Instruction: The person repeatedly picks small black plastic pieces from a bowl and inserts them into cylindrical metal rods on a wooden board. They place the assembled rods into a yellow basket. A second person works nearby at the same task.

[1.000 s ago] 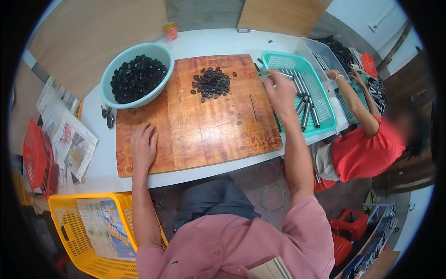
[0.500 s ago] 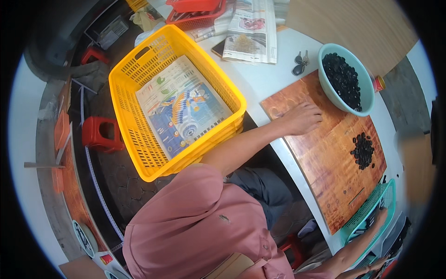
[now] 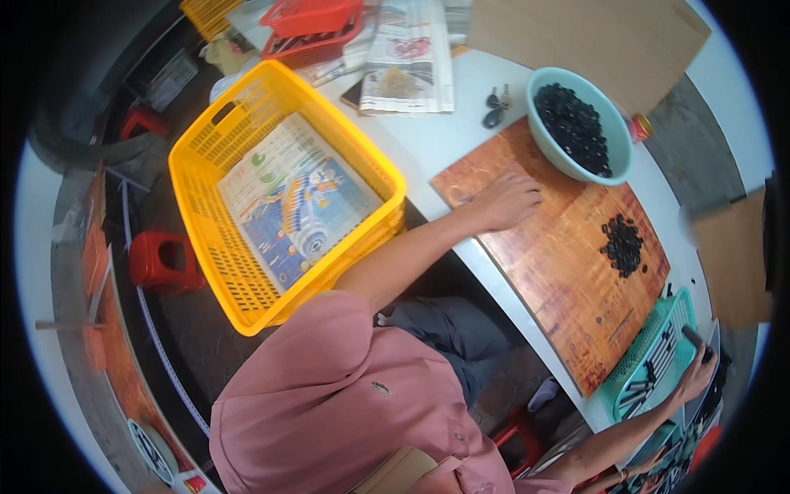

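Observation:
My left hand (image 3: 508, 200) rests palm down on the reddish-brown wooden board (image 3: 535, 272), its fingers loosely bent and nothing visible in them. At the lower right, my right hand (image 3: 698, 377) is closed around a dark cylindrical piece (image 3: 692, 336) above the edge of a green plastic basket (image 3: 685, 317). Several dark and silvery rod-shaped pieces (image 3: 658, 362) lie in that basket. A pile of small black pieces (image 3: 623, 245) sits on the board to the right of my left hand. Beyond it, a pale green bowl (image 3: 623, 156) full of similar black pieces overlaps the board's far corner.
A large yellow crate (image 3: 395, 185) lined with newspaper stands at my left. On the white table are keys (image 3: 496, 107), folded newspaper (image 3: 407, 78) and red baskets (image 3: 317, 41). Another person's hand (image 3: 646, 471) reaches among dark parts at the lower right. Red stools (image 3: 164, 259) stand on the floor.
My right hand has come up out of the green basket, now with a dark cylindrical piece in it. My left hand stays on the board. The whole view has shifted slightly.

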